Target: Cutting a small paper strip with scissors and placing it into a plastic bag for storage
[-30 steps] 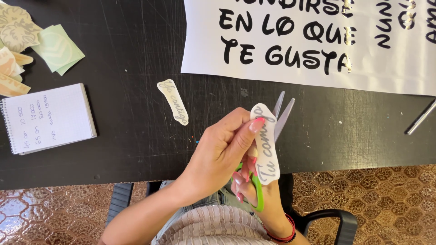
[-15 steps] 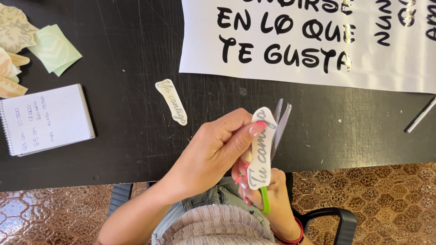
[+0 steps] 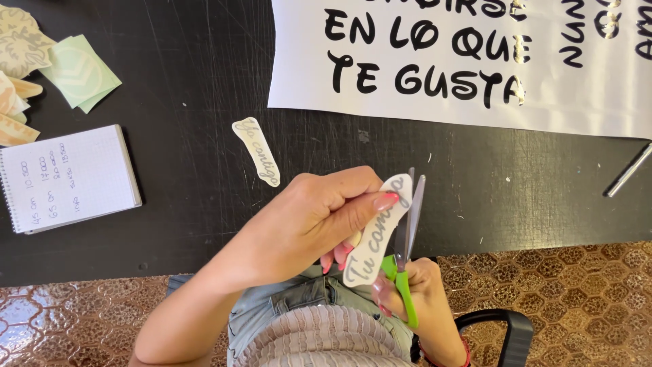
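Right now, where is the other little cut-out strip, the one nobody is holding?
In the head view, the loose paper strip lies flat on the black table, just up-left of the left hand, between the spiral notepad and the big lettered sheet.

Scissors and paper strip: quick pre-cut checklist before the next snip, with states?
1. Left hand pinches the paper strip: ok.
2. Right hand grips the scissors by the green handles: ok.
3. Blades slightly parted beside the strip's right edge: ok.
4. Left fingertips away from the blades: cannot tell, the strip hides the gap.
5. Finished cutout lies on the black table, apart from the hands: ok.
6. Big lettered sheet out of the blades' way: ok.
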